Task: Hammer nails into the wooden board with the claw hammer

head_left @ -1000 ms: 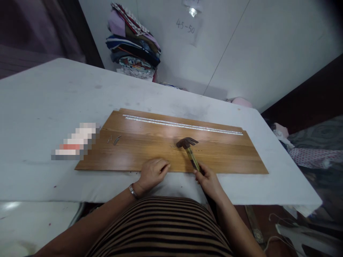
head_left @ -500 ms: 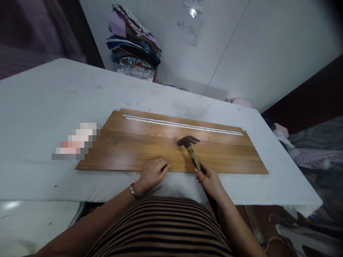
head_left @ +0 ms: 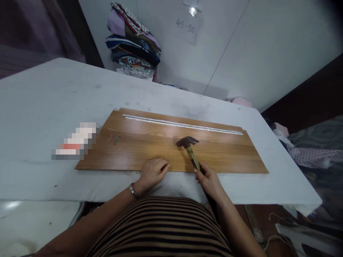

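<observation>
My right hand (head_left: 210, 179) is wrapped around the lower handle of a claw hammer (head_left: 193, 157). The hammer's rusty head is over the middle of a wood-grain board (head_left: 139, 153), with the claw toward the right. Close by the head, a row of small dark dots (head_left: 198, 150) marks the board; I cannot tell whether they are holes or nail heads. Curled into a loose fist, my left hand (head_left: 154, 172) rests at the board's front edge, and nothing shows in it. Several loose nails (head_left: 117, 139) lie on the board's left part. Two white measuring strips (head_left: 182, 125) run along its far side.
The board lies on a white-covered table (head_left: 40, 114). A blurred-out object (head_left: 76, 141) sits left of the board. Folded clothes (head_left: 134, 43) are stacked against the wall behind. More cloth (head_left: 313, 157) lies beyond the table's right edge.
</observation>
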{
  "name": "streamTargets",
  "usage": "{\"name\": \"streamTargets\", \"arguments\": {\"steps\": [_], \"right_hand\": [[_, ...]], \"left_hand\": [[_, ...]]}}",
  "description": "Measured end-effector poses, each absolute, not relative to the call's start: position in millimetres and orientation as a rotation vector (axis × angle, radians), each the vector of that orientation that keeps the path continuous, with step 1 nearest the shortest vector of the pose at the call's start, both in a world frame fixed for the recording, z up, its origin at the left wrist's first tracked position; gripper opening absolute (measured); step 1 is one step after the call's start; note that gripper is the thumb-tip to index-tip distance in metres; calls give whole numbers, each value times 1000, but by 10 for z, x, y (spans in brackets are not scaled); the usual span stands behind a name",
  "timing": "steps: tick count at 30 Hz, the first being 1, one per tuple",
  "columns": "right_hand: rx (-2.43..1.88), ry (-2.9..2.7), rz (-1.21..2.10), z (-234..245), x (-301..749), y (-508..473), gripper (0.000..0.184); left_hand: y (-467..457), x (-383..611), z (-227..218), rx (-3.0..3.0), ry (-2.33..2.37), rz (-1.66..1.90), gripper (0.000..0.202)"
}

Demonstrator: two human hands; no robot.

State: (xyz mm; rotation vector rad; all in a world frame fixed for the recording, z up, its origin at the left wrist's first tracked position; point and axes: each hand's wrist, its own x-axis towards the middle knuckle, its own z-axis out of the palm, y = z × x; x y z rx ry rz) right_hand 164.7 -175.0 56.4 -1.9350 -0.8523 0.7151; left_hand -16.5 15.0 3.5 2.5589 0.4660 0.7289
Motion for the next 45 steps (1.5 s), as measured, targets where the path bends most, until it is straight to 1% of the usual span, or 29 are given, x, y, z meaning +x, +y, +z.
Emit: {"name": "streamTargets", "arguments": {"steps": [5,11,22,35,40,45], "right_hand": [[-1928,-847,695,592,1658,-1739,56],[-1941,-860,706,558,1658,-1748,52],[-1939,-848,720,572,1654,-1752,53],[-1941,-851,721,529,1669,-1747,51],[-1930,-845,724,518,1656,-1751,52],[-1933,-855,724,554,1655,-1752,49]], "left_hand": [[149,-167,20,2561,492,710,29],[145,-171,10,2566,502,712,29],[153,-174,8,2541,510,657,30],[150,-165,7,2577,473,749,27],[146,-162,19,2568,499,704,30],[148,-168,32,2564,518,661,29]]}}
